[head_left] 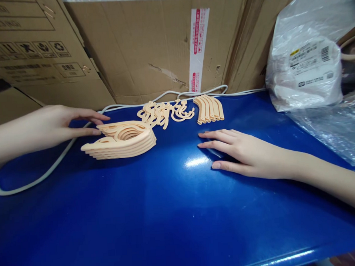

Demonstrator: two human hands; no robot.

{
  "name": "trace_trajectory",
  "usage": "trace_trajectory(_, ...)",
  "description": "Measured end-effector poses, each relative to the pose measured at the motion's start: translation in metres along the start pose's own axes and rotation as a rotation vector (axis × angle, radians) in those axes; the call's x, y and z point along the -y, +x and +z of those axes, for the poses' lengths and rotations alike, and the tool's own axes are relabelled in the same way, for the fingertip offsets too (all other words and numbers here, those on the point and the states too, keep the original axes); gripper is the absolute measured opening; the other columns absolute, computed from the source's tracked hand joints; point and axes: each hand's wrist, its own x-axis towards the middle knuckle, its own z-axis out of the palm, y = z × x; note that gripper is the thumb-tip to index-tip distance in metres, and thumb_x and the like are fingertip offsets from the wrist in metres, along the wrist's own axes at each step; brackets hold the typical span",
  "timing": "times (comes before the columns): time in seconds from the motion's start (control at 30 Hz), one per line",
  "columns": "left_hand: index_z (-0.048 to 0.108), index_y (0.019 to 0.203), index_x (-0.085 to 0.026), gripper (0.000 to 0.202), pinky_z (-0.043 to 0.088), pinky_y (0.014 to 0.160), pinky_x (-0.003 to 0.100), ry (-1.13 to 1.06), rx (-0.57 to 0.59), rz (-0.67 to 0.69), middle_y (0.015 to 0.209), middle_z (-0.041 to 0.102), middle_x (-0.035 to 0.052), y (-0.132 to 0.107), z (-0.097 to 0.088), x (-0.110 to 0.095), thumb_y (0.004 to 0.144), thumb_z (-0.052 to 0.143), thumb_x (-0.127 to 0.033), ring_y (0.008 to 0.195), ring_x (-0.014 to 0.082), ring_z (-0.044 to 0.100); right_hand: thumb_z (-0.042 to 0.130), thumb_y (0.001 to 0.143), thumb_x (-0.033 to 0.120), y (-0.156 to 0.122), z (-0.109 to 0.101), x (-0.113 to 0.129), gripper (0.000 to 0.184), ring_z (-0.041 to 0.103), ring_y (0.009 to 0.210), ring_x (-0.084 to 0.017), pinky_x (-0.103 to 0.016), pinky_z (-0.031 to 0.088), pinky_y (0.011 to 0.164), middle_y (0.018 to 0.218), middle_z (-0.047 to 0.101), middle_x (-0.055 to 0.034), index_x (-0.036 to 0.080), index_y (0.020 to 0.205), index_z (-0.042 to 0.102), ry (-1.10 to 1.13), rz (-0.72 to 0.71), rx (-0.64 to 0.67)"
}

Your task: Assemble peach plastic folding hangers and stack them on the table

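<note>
Head camera looks forward, down — blue tabletop (pixel 158 214) near.

We count one left hand (pixel 65 121), one right hand (pixel 241 149), about five stacked frames (pixel 130 148), about six curved pieces (pixel 209 108) in a row, one tabletop (pixel 164 214), and hooks (pixel 156 113) too tangled to number.

table (pixel 177 221): deep blue; stacked pieces (pixel 127 149): pale peach; carton (pixel 136 51): brown; tape (pixel 198 39): white, red-printed

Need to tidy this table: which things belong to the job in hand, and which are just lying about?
Probably the job's:
stacked cream frames, beside the left hand
loose curved cream pieces
row of bent cream pieces

Apparently just lying about:
white cable
labelled plastic package
clear plastic sheet
cardboard boxes
</note>
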Motion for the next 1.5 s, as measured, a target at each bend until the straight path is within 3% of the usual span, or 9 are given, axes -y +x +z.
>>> trace_trajectory(0.37, 0.066, 0.121, -0.022, 0.096, 0.042, 0.101, 0.040, 0.018, -0.014, 0.046, 0.124, 0.071, 0.0029, 0.002, 0.000, 0.008, 0.064, 0.040, -0.095, 0.110, 0.0269, 0.063, 0.048, 0.098, 0.047, -0.001, 0.000, 0.000, 0.050, 0.049, 0.134, -0.029, -0.051, 0.041, 0.110, 0.151, 0.046, -0.0143, 0.021, 0.140, 0.053, 0.003, -0.002, -0.008)
trace_trajectory(0.57, 0.067, 0.115, -0.020, 0.097, 0.044, 0.091, 0.036, 0.095, -0.039, -0.002, 0.117, 0.073, 0.0024, 0.000, -0.002, 0.006, 0.062, 0.035, -0.095, 0.098, 0.0258, 0.065, 0.049, 0.098, 0.047, 0.000, 0.001, -0.001, 0.050, 0.048, 0.135, -0.029, -0.051, 0.040, 0.110, 0.151, 0.046, -0.0139, 0.021, 0.141, 0.052, 0.001, -0.005, -0.008)
trace_trajectory(0.67, 0.065, 0.119, -0.020, 0.094, 0.043, 0.090, 0.034, 0.126, -0.072, -0.014, 0.112, 0.073, 0.0008, -0.002, -0.001, 0.005, 0.067, 0.032, -0.091, 0.094, 0.0234, 0.063, 0.049, 0.098, 0.046, 0.000, 0.001, -0.001, 0.049, 0.049, 0.134, -0.030, -0.052, 0.041, 0.109, 0.151, 0.047, -0.0141, 0.022, 0.140, 0.053, 0.006, -0.006, -0.016)
trace_trajectory(0.77, 0.060, 0.128, -0.019, 0.082, 0.041, 0.099, 0.036, 0.181, -0.207, 0.060, 0.122, 0.064, 0.0014, -0.007, -0.002, 0.000, 0.083, 0.023, -0.077, 0.105, 0.0236, 0.059, 0.048, 0.098, 0.047, 0.000, 0.001, -0.001, 0.049, 0.049, 0.134, -0.030, -0.052, 0.041, 0.109, 0.151, 0.047, -0.0144, 0.022, 0.140, 0.052, -0.004, -0.008, -0.014)
trace_trajectory(0.9, 0.050, 0.138, -0.014, 0.062, 0.030, 0.113, 0.041, 0.216, -0.391, 0.147, 0.138, 0.048, 0.0039, -0.019, -0.005, -0.025, 0.097, 0.019, -0.049, 0.128, 0.0263, 0.044, 0.045, 0.099, 0.049, 0.000, 0.001, 0.000, 0.051, 0.047, 0.135, -0.029, -0.050, 0.040, 0.110, 0.152, 0.045, -0.0138, 0.020, 0.141, 0.051, -0.031, -0.005, 0.003)
trace_trajectory(1.1, 0.055, 0.132, -0.015, 0.049, 0.032, 0.114, 0.043, 0.142, -0.579, 0.334, 0.136, 0.053, 0.0060, -0.035, 0.000, -0.080, 0.099, 0.033, -0.045, 0.131, 0.0300, 0.045, 0.046, 0.099, 0.049, 0.001, 0.000, 0.001, 0.051, 0.047, 0.135, -0.029, -0.050, 0.040, 0.110, 0.152, 0.045, -0.0144, 0.020, 0.141, 0.052, -0.006, 0.004, 0.009)
trace_trajectory(1.3, 0.058, 0.120, -0.021, 0.028, 0.044, 0.107, 0.045, 0.157, -0.547, 0.708, 0.126, 0.063, 0.0087, -0.048, 0.032, -0.126, 0.098, 0.043, -0.029, 0.126, 0.0281, 0.054, 0.045, 0.099, 0.050, 0.001, -0.001, 0.002, 0.052, 0.047, 0.136, -0.029, -0.049, 0.039, 0.111, 0.152, 0.044, -0.0145, 0.020, 0.141, 0.051, -0.017, 0.007, 0.021)
trace_trajectory(1.4, 0.056, 0.129, -0.026, 0.033, 0.047, 0.108, 0.043, 0.064, -0.437, 0.783, 0.128, 0.064, 0.0079, -0.053, 0.057, -0.144, 0.098, 0.045, -0.030, 0.125, 0.0256, 0.056, 0.044, 0.099, 0.050, 0.001, -0.001, 0.001, 0.053, 0.046, 0.136, -0.029, -0.049, 0.039, 0.111, 0.152, 0.044, -0.0151, 0.018, 0.142, 0.051, -0.028, 0.006, 0.016)
trace_trajectory(1.5, 0.049, 0.140, -0.017, 0.044, 0.045, 0.112, 0.044, -0.026, -0.248, 0.775, 0.142, 0.055, 0.0128, -0.057, 0.076, -0.153, 0.100, 0.045, -0.035, 0.136, 0.0268, 0.048, 0.043, 0.100, 0.050, 0.001, -0.001, 0.001, 0.054, 0.046, 0.137, -0.029, -0.049, 0.039, 0.111, 0.152, 0.045, -0.0157, 0.017, 0.143, 0.051, -0.026, 0.007, 0.008)
